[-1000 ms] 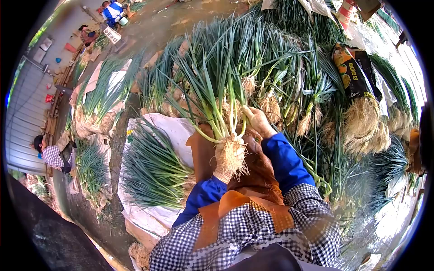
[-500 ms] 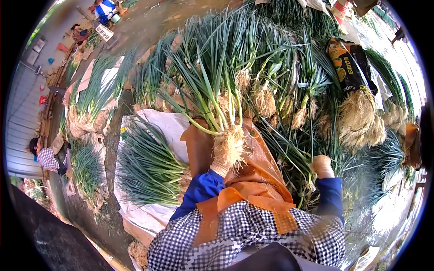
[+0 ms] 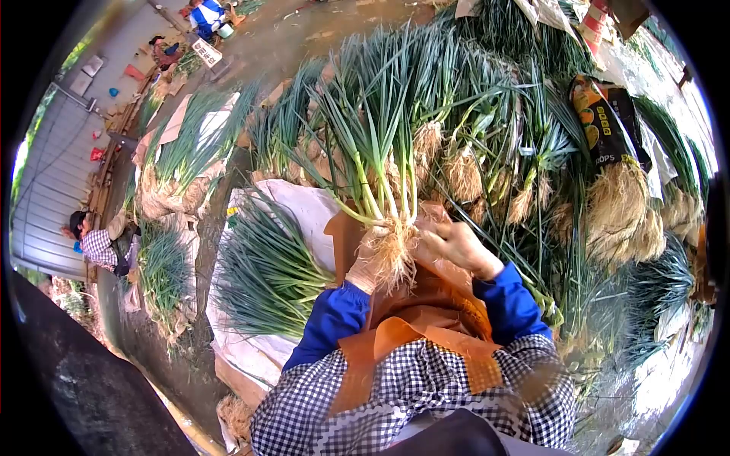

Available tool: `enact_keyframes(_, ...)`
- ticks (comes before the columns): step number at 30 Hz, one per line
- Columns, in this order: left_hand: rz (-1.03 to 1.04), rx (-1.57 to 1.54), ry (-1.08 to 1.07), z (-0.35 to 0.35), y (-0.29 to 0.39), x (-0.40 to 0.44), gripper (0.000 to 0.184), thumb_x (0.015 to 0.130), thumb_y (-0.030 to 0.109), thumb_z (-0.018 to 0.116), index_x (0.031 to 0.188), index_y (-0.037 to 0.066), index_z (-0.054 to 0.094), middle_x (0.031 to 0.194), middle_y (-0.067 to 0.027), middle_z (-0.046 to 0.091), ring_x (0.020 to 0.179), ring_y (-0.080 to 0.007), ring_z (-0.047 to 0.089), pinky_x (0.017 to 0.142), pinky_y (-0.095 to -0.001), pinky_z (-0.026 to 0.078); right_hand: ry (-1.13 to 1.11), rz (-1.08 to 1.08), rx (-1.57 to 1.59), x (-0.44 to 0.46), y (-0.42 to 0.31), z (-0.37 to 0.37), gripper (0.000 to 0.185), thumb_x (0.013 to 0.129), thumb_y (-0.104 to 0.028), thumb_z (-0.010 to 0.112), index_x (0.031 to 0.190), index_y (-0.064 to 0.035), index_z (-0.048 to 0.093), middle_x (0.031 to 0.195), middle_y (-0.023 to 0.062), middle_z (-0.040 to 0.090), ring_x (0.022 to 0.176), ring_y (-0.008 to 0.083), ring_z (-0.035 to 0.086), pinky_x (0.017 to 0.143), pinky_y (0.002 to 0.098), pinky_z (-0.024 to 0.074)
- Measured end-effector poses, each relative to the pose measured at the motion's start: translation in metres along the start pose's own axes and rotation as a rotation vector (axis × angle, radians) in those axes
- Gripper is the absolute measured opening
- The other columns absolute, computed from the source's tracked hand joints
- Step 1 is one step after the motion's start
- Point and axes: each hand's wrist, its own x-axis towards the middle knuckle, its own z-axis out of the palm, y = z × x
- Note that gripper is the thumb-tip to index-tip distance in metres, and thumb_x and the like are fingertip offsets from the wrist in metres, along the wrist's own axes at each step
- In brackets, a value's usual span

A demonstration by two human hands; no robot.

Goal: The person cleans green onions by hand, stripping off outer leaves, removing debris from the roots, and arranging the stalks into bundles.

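Observation:
In front of my lap stands a bunch of green onions [image 3: 376, 182], leaves pointing away from me and pale shaggy roots towards me. My left hand [image 3: 363, 272] is closed around it at the root end, partly hidden by the roots. My right hand [image 3: 460, 245] is at the right side of the same root end, its fingers bent and drawn together. Whatever is between those fingertips is too small to make out. Under both hands lies an orange-brown apron [image 3: 433, 304] over my lap.
A pile of green onions [image 3: 266, 262] lies on a white sheet [image 3: 304, 201] to my left. More rooted bunches [image 3: 464, 171] spread in front and to the right, one beside a black printed bag [image 3: 601, 121]. Other people, one in a checked top [image 3: 97, 247], sit at the far left.
My right hand has come from the plants at the right to the root end of the bunch. My left hand keeps its hold. The view has shifted slightly.

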Motion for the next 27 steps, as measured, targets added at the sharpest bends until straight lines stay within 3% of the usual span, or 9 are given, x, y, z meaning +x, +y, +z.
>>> enact_keyframes(2, -0.050, -0.032, -0.012, -0.001, -0.004, -0.001, 0.041, 0.079, 0.011, 0.053, 0.116, -0.004, 0.048, 0.113, -0.0182, 0.055, 0.098, -0.0287, 0.057, 0.088, -0.0372, 0.049, -0.249, -0.051, 0.208, -0.033, 0.018, -0.033, 0.031, 0.090, -0.027, 0.056, 0.076, 0.0002, 0.061, 0.059, 0.0046, 0.056, 0.050, 0.0103, 0.049, 0.046, 0.0261, 0.0396)
enact_keyframes(4, -0.072, -0.059, -0.018, 0.006, -0.004, -0.001, 0.041, 0.079, 0.012, 0.053, 0.117, -0.004, 0.049, 0.114, -0.0177, 0.054, 0.099, -0.0277, 0.057, 0.088, -0.0368, 0.049, -0.215, 0.414, 0.538, -0.063, 0.035, -0.065, 0.027, 0.089, -0.027, 0.057, 0.079, -0.0032, 0.064, 0.061, 0.0034, 0.058, 0.051, 0.0113, 0.055, 0.049, 0.0244, 0.0456)
enact_keyframes(7, -0.130, -0.099, -0.011, -0.005, -0.009, 0.000, 0.030, 0.079, 0.011, 0.054, 0.107, 0.000, 0.055, 0.109, -0.0206, 0.054, 0.103, -0.0327, 0.053, 0.086, -0.0398, 0.048, 0.109, 0.211, -0.941, -0.057, 0.090, -0.059, 0.027, 0.084, -0.024, 0.062, 0.099, -0.0010, 0.065, 0.083, 0.0049, 0.066, 0.070, 0.0134, 0.061, 0.063, 0.0268, 0.0482)
enact_keyframes(9, -0.175, -0.055, 0.011, -0.004, -0.012, 0.003, 0.033, 0.080, 0.012, 0.054, 0.111, 0.002, 0.054, 0.114, -0.0218, 0.053, 0.103, -0.0306, 0.054, 0.087, -0.0389, 0.048, 0.150, 0.424, 0.161, -0.025, 0.045, -0.045, 0.046, 0.089, -0.037, 0.054, 0.116, -0.0005, 0.057, 0.107, 0.0096, 0.063, 0.092, 0.0192, 0.061, 0.079, 0.0297, 0.0475)
enact_keyframes(15, -0.230, -0.045, 0.003, 0.023, -0.010, -0.010, 0.041, 0.084, 0.012, 0.052, 0.121, -0.003, 0.045, 0.116, -0.0213, 0.053, 0.102, -0.0291, 0.056, 0.085, -0.0381, 0.050, 0.032, 0.297, 1.091, 0.055, 0.056, 0.041, 0.036, 0.092, -0.034, 0.050, 0.109, -0.0038, 0.058, 0.089, 0.0006, 0.061, 0.075, 0.0092, 0.054, 0.069, 0.0225, 0.0441)
enact_keyframes(19, -0.199, -0.039, -0.281, -0.007, -0.008, -0.010, 0.037, 0.077, 0.014, 0.056, 0.111, 0.000, 0.053, 0.113, -0.0145, 0.055, 0.099, -0.0260, 0.054, 0.085, -0.0355, 0.048, 0.525, 0.406, 0.911, 0.061, 0.072, 0.021, 0.029, 0.091, -0.030, 0.049, 0.076, -0.0049, 0.056, 0.060, -0.0024, 0.046, 0.050, 0.0079, 0.044, 0.050, 0.0217, 0.0415)
enact_keyframes(22, -0.128, 0.069, -0.125, 0.012, -0.011, -0.010, 0.035, 0.077, 0.012, 0.053, 0.109, 0.000, 0.053, 0.108, -0.0153, 0.056, 0.097, -0.0285, 0.056, 0.086, -0.0375, 0.048, 0.409, 0.465, 0.762, 0.041, 0.066, -0.011, 0.024, 0.090, -0.027, 0.054, 0.084, -0.0041, 0.059, 0.057, -0.0052, 0.044, 0.042, 0.0059, 0.035, 0.038, 0.0203, 0.0284)
enact_keyframes(25, -0.197, 0.001, 0.054, -0.019, -0.036, 0.010, 0.038, 0.077, 0.006, 0.050, 0.115, -0.001, 0.050, 0.108, -0.0171, 0.057, 0.097, -0.0294, 0.058, 0.086, -0.0405, 0.050, 0.253, 0.248, 0.556, 0.025, 0.034, 0.015, 0.028, 0.091, -0.029, 0.052, 0.095, -0.0028, 0.061, 0.067, 0.0027, 0.058, 0.056, 0.0132, 0.053, 0.052, 0.0279, 0.0448)
enact_keyframes(27, -0.158, -0.014, 0.088, -0.020, -0.055, 0.015, 0.039, 0.077, 0.006, 0.049, 0.116, -0.001, 0.049, 0.106, -0.0169, 0.058, 0.096, -0.0284, 0.059, 0.085, -0.0403, 0.050, 0.262, 0.007, -0.580, 0.031, 0.075, 0.022, 0.024, 0.087, -0.028, 0.057, 0.101, -0.0096, 0.063, 0.077, 0.0108, 0.064, 0.069, 0.0200, 0.063, 0.063, 0.0333, 0.0502)
